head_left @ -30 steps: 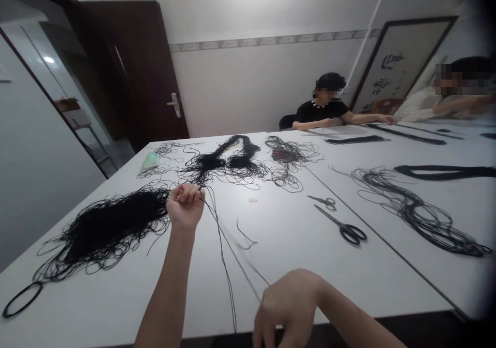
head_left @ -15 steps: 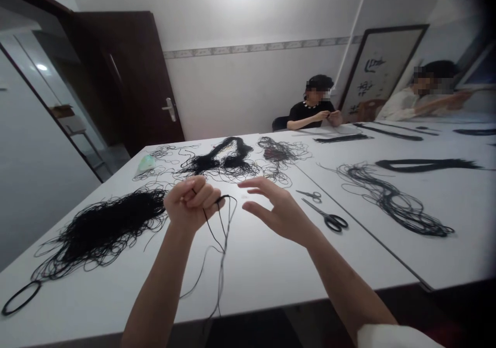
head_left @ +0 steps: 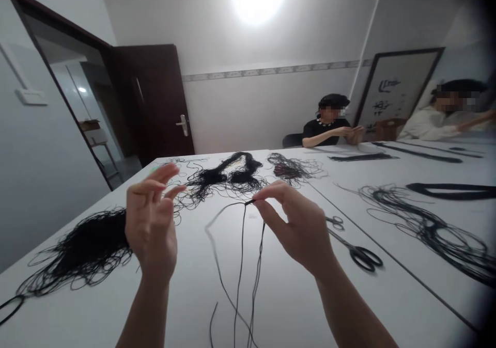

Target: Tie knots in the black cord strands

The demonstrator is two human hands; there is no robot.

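Note:
Between thumb and fingertips, my right hand (head_left: 296,224) pinches a black cord (head_left: 249,202) at a short knotted part. Several loose strands of it hang down toward the table's near edge, and one curves out to the left. My left hand (head_left: 153,214) is raised to the left of the cord, apart from it, fingers spread and nothing visible in them. Behind and left of it lies a thick bundle of black cords (head_left: 96,242), partly hidden by that hand.
On the white table (head_left: 194,296), large scissors (head_left: 364,257) and small scissors (head_left: 336,223) lie right of my right hand. Farther back are a black cord pile (head_left: 240,172) and a reddish-black tangle (head_left: 287,168). Loose cords (head_left: 430,229) lie at right. Two people sit beyond.
My left hand has let go of the cord, opened and moved left. My right hand, open before, now pinches the cord. The view has tilted up and shifted left.

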